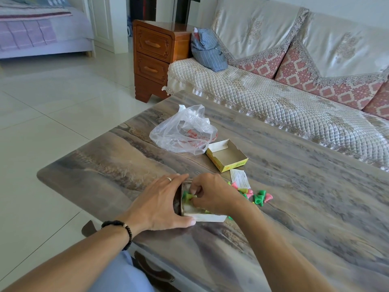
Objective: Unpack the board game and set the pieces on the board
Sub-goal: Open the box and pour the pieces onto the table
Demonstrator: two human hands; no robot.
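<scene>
A small white game box tray (208, 217) sits on the marbled table near the front edge. My left hand (162, 205) clasps its left side and front corner. My right hand (212, 194) reaches into the tray, fingers pinched on a green and a yellow cone-shaped piece (187, 197). To the right of my right hand lies a loose heap of green, pink and yellow pieces (257, 197). A folded paper leaflet (239, 178) lies behind the heap. No board is visible.
The yellow box lid (228, 160) lies upside down farther back, beside a crumpled clear plastic bag (185, 131). A quilted sofa (273, 95) runs along the table's far side. A wooden drawer cabinet (155, 57) stands at the back left on the tiled floor.
</scene>
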